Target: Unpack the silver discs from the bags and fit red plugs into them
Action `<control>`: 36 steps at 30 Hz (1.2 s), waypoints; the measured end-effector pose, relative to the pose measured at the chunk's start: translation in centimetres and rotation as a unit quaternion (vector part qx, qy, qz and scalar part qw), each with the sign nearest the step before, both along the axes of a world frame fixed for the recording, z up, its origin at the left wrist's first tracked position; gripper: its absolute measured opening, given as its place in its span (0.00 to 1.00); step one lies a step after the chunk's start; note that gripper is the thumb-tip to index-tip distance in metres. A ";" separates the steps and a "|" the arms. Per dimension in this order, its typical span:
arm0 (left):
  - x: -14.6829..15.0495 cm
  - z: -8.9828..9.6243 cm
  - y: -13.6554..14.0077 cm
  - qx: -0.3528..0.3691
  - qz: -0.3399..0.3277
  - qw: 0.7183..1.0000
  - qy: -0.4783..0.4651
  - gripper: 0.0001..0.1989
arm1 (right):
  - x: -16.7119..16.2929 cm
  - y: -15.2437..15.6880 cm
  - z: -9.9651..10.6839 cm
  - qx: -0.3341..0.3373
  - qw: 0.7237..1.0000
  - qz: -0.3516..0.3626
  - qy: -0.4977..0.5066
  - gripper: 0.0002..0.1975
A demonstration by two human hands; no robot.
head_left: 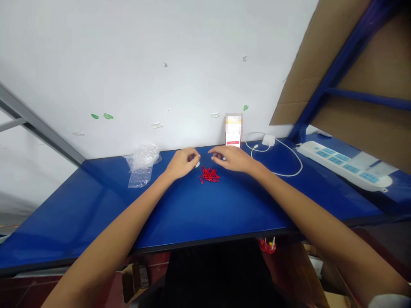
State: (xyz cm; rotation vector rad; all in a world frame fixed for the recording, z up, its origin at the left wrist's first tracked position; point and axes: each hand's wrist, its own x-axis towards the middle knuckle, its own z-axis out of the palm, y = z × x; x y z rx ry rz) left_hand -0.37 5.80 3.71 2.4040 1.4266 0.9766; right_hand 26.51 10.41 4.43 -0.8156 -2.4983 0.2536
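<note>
Right, two bare arms are stretched across the blue tabletop (96, 201), and both hands are met just behind the red string pile (209, 175), which is taken as the landmark. That pile is seen lying loose on the tabletop, near its middle, toward the wall.

Left hand (182, 162): placed just behind and left of the red string pile, fingers curled inward and pinched on a small white piece (197, 164); what the piece is cannot be told. Right hand (231, 158): placed just behind and right of the pile, palm down, fingers bent and drawn together toward the left hand; whether anything is gripped by it cannot be told. Neither hand is seen touching the pile itself.

Well left of the pile, a crumpled clear plastic bag (141, 164) is laid. Behind the pile, a phone (233, 130) is propped against the white wall. To the right, a white charger and cable (272, 149) are looped, and farther right a white power strip (343, 164) is laid.
</note>
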 end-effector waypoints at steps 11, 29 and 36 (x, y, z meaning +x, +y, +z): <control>-2.8 -1.2 1.8 -0.025 -0.007 0.992 0.121 0.13 | 0.1 0.0 0.0 0.007 1.000 -0.009 0.003 0.16; 1.5 0.5 -0.4 -0.165 -0.049 0.880 -0.442 0.14 | -2.3 -0.8 -1.0 -0.091 0.968 0.061 0.225 0.12; 2.4 0.3 -1.0 -0.176 -0.071 0.861 -0.472 0.15 | -3.1 -1.7 -0.9 -0.114 0.945 0.036 0.303 0.14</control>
